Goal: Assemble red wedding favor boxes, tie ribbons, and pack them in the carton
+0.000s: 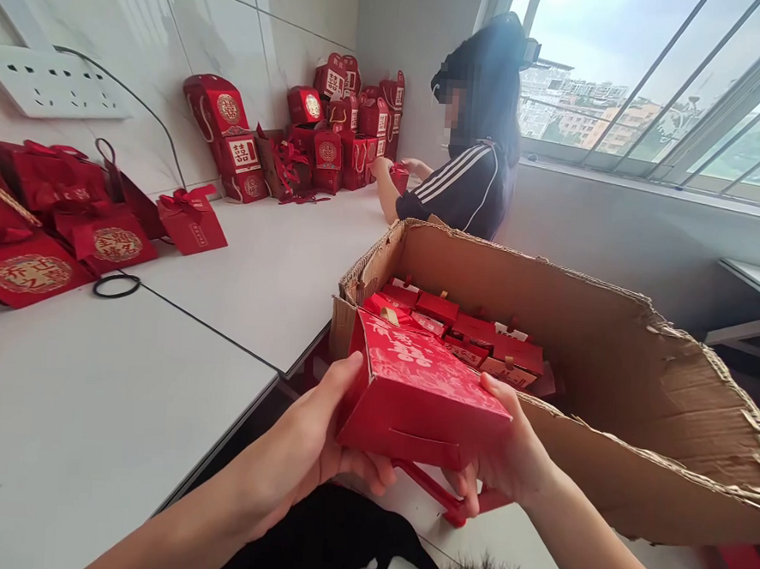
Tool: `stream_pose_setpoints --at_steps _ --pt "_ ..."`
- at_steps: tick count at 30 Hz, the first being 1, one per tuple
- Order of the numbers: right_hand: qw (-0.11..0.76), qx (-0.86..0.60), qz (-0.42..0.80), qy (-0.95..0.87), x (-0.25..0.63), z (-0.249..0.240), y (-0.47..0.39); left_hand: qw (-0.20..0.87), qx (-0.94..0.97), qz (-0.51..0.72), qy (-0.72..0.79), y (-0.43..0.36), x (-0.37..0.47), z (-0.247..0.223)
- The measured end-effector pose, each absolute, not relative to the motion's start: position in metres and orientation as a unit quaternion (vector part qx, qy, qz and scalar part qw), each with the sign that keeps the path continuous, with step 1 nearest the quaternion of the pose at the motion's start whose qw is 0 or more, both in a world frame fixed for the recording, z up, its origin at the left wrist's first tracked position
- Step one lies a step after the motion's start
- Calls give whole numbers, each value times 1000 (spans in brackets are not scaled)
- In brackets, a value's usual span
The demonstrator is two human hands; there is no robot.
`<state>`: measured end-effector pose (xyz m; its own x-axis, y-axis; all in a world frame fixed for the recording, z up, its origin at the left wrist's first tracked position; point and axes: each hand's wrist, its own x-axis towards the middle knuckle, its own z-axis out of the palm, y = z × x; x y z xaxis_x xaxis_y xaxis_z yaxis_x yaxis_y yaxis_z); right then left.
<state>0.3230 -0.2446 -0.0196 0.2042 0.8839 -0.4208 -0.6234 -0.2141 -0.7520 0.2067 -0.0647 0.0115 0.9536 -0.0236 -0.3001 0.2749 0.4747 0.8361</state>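
A red patterned gift box [419, 381] is held up in front of me, tilted, with a slotted end face toward me. My left hand [326, 427] grips its left side, thumb at the upper edge and fingers underneath. On the right side, my right hand [505, 438] holds the same box, its thumb on the top face and fingers below. Just beyond it stands a large open cardboard box [609, 333], where several small red boxes [473, 329] lie at the left end.
A white table [239, 267] extends at the left with red gift bags [115, 243] and stacked red boxes [330, 148] along the wall. Another person [471, 153] works at its far end. A black ring [117, 286] lies on the table.
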Motion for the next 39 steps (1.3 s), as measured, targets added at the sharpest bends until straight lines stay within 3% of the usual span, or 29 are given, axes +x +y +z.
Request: stream_pose_setpoints --at_steps 11,18,24,29,35,39 --pt "611 -481 605 -169 325 -27 -247 843 516 -68 137 -68 200 15" --pt "728 -553 292 -281 321 -33 -258 794 580 16 182 -77 204 15" --pt "709 -544 295 -337 306 -43 -263 823 526 0 214 -86 208 -17" --pt "737 -554 222 -317 295 -56 -259 824 522 -5 219 -87 206 -46" --pt "753 -562 269 -211 302 -55 -250 825 523 4 214 -82 206 -58" --pt "710 -511 471 -112 311 -40 -242 858 471 -58 198 -76 211 -40"
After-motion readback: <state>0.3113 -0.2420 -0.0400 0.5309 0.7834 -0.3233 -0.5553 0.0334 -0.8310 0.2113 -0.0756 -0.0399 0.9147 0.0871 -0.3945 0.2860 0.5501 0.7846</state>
